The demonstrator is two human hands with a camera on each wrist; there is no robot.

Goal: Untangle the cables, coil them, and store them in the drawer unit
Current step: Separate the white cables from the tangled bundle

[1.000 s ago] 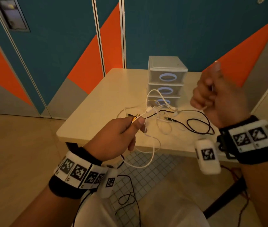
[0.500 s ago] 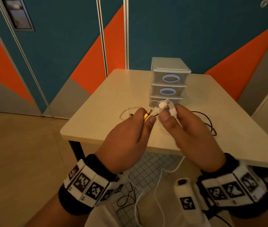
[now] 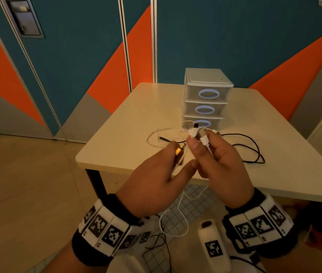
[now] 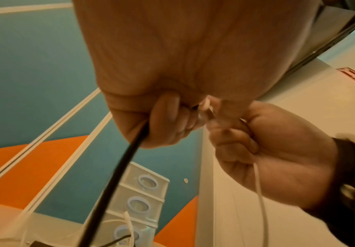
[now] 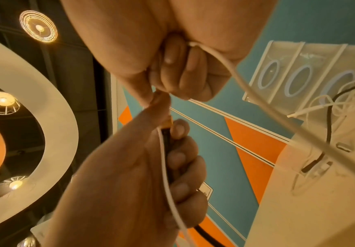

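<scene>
Above the near edge of the table (image 3: 128, 123), both hands meet close together, as they did half a second ago; a second ago the right hand was raised well off to 3 o'clock, pulling a strand away. The left hand (image 3: 156, 182) has its fingers curled round a black cable (image 4: 117, 172) with a gold-tipped plug (image 3: 41, 151), a white strand lying alongside it in the palm. The right hand (image 3: 221, 164) pinches a white cable (image 3: 178, 217) just behind its white connector (image 3: 204, 140), with a second small plug bunched at the fingertips; the cable's slack droops in a loop toward 6 o'clock, below the table edge. Compared with half a second ago the two hands have parted slightly and the gold plug sits lower, at 9 o'clock of the white connector. On the tabletop, loose white and black loops lie tangled at the foot of the drawer unit (image 3: 207, 89), at 12 o'clock from the hands, its three drawers all closed.
</scene>
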